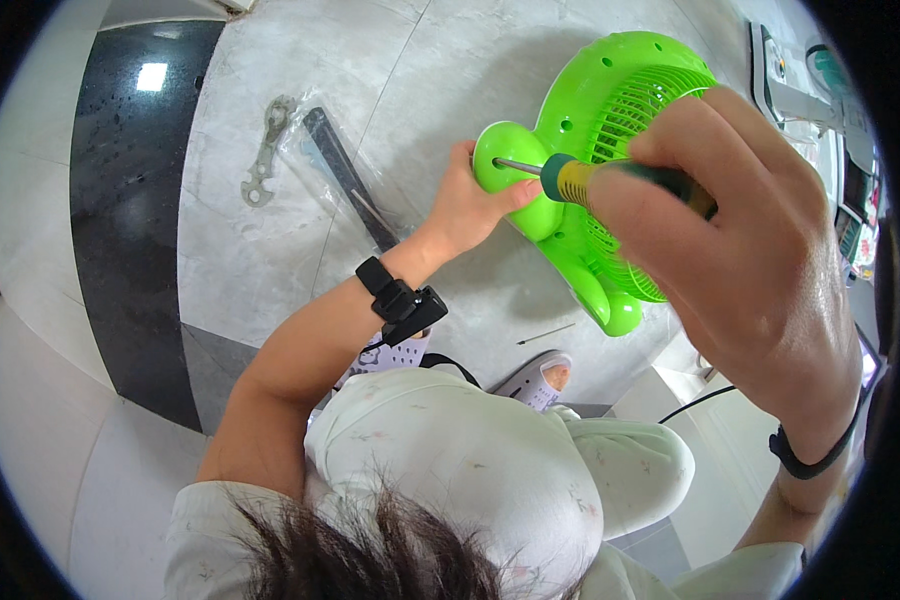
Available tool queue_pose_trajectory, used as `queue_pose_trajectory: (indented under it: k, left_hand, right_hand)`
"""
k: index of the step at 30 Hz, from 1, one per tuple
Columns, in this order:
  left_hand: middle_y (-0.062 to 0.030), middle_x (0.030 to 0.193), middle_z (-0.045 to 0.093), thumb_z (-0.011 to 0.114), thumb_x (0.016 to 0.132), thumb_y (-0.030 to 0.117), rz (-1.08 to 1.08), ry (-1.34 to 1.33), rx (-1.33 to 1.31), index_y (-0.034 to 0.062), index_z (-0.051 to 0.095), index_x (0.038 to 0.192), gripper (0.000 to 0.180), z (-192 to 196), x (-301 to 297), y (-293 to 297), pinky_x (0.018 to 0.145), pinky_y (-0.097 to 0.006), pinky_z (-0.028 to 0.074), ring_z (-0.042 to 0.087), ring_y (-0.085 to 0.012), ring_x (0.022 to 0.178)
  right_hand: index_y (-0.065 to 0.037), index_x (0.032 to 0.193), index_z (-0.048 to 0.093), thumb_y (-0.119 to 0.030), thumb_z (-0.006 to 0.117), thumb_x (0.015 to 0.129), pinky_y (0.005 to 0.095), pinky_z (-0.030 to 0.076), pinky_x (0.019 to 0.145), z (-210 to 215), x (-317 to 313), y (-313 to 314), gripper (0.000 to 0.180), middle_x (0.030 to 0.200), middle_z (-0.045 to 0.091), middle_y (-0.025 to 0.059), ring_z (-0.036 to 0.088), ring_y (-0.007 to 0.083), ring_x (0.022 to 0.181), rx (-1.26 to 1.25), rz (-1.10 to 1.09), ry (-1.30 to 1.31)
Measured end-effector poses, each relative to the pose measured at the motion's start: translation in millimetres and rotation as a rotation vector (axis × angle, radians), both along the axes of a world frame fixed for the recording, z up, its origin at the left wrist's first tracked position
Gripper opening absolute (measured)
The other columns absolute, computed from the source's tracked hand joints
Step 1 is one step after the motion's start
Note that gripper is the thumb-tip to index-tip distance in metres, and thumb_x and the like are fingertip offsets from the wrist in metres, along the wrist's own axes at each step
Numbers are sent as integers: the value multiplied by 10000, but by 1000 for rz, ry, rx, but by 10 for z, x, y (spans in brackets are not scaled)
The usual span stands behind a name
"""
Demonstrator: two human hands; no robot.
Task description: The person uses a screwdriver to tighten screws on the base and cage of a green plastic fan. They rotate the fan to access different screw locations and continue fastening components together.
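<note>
The green plastic fan (610, 130) is being held above the grey floor (270, 250). The left hand (465, 205) is gripping its round foot, while the right hand (740, 260) is clasping a screwdriver (570, 178), its tip entering that foot. A metal wrench (267, 150) and a clear bag (345, 180) are lying nearby on the floor.

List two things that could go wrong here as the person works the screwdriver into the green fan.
The screwdriver tip sits right beside the left hand gripping the green fan; a slip could jab the thumb. The fan is held up off the floor by that one hand, so pressure from the right hand could twist it loose.
</note>
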State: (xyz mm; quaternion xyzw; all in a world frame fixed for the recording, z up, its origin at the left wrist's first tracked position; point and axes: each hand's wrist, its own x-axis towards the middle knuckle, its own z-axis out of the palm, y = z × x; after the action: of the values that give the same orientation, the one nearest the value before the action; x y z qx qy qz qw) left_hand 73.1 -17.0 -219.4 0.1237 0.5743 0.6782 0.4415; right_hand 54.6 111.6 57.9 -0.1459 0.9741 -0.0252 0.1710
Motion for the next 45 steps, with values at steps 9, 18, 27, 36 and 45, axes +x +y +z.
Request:
queue_pose_trajectory:
  k: [9,18,27,36,45]
  left_hand:
    - [-191,1110,582,838,728,385,51,-115,-65,-106,386,1194,814,27,9,-17,852,-339,513,597,-221,1018]
    - [-198,1106,585,843,717,391,68,147,49,-103,402,1188,813,-150,52,18,860,-336,507,599,-221,1014]
    - [-184,1110,577,835,739,360,57,73,120,-97,393,1186,777,-84,13,-24,858,-335,507,592,-210,1013]
    - [-181,1105,577,835,743,355,44,-25,-76,-105,376,1187,787,-77,33,1,854,-335,510,595,-208,1002]
    - [-188,1092,581,835,741,357,55,4,52,-99,383,1164,769,10,-23,-16,848,-334,512,597,-204,999]
  right_hand:
    - [-65,899,616,-253,796,617,315,456,516,-60,-33,-11,384,730,556,54,573,239,669,-17,158,181]
    - [-62,929,617,-103,759,622,349,474,559,-40,27,-93,341,823,550,80,569,242,707,-39,-89,128]
    - [-62,878,620,-160,795,612,335,465,557,-10,53,15,333,866,568,86,575,244,748,3,-123,-44]
    - [-30,864,617,-174,818,581,332,473,560,-30,31,-37,376,831,590,75,603,239,699,-52,80,84]
    - [-48,891,631,-208,832,601,340,470,583,-68,65,-86,388,921,602,110,601,250,759,-84,-232,66]
